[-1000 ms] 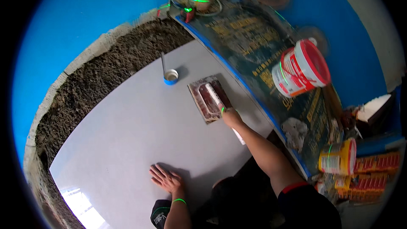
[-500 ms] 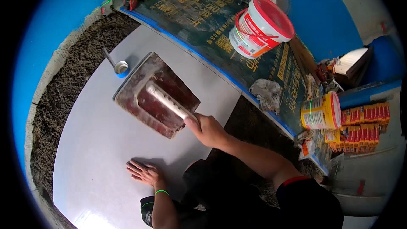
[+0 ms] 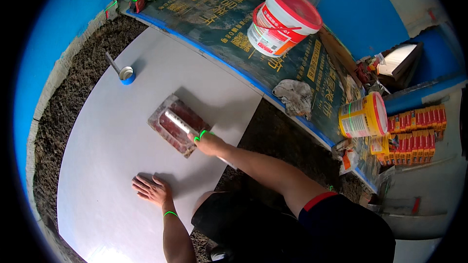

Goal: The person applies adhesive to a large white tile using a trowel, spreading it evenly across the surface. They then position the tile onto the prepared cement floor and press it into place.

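Fingers of my right hand (image 3: 207, 142) stay wrapped around the handle of the trowel (image 3: 176, 125), which lies flat at mid-frame on the big white tile (image 3: 122, 131). Since a second ago I have pulled it from the tile's upper edge down toward me, so this pass looks nearly finished. My left hand (image 3: 151, 190) keeps pressing the tile, fingers spread, lower centre. Small blue cup (image 3: 126, 74) sits upper left.

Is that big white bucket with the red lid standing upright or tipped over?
Tipped. The white bucket leans on the dark printed sheet, its red lid facing sideways and shut.
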{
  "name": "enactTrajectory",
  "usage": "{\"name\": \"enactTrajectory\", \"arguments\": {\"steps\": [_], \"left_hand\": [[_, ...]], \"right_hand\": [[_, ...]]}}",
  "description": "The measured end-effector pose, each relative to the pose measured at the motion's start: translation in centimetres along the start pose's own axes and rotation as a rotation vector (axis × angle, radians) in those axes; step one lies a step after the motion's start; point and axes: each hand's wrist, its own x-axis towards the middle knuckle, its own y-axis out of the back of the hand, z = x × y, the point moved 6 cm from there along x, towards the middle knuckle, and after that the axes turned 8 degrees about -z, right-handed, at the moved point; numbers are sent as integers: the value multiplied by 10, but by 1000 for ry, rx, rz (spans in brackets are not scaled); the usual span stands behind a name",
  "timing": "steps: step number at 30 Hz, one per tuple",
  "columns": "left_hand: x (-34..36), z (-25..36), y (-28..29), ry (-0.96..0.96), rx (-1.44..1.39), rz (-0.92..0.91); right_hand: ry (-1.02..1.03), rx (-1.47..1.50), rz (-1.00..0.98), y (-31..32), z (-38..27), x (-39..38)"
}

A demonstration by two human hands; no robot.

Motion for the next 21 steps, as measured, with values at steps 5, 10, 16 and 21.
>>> {"name": "enactTrajectory", "arguments": {"steps": [5, 10, 16, 21], "left_hand": [[-79, -112, -3, 507, 68, -1], [-93, -128, -9, 612, 174, 22], [-89, -132, 7, 608, -36, -92], [-84, -132, 35, 590, -295, -39]], "right_hand": [[-297, 614, -575, -61, 13, -122], [-179, 246, -182, -10, -27, -165], [46, 232, -237, 9, -176, -82], [746, 423, -167, 77, -412, -102]]}}
